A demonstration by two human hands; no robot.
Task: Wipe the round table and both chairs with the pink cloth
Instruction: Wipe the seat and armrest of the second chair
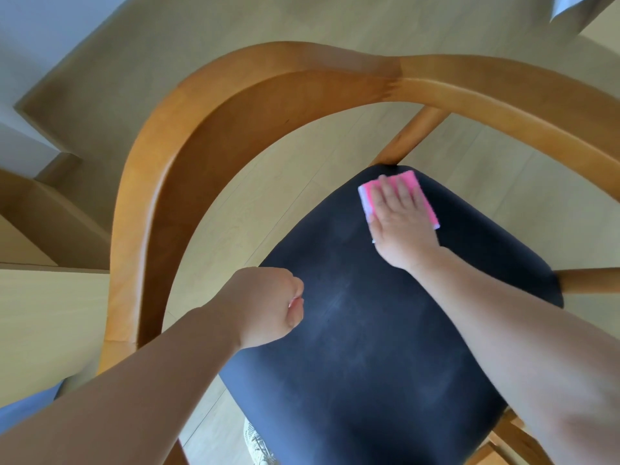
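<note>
The floor is pale wood, and on it stands a chair with a curved wooden back rail and a dark blue seat, seen from above by the person who bends over it. The step in hand looks to be the wiping of a chair seat; the round table is not in view, so I cannot say if it is already done. The pink cloth, folded to a small rectangle, lies on the far corner of the seat, close to where a wooden strut meets the cushion. The right hand presses flat on the cloth with straight fingers spread over it — it does not grip it, it only pushes it down on the fabric, and the arm is stretched far forward. The left hand hangs above the left side of the seat, clenched to a loose fist; something pinkish shows at the fingers, but I cannot tell if it is nails or a thing held. Pale streaks are on the middle of the seat, so the next move probably calls for pulling the cloth back over that part with even pressure — and afterwards the wooden rail.
</note>
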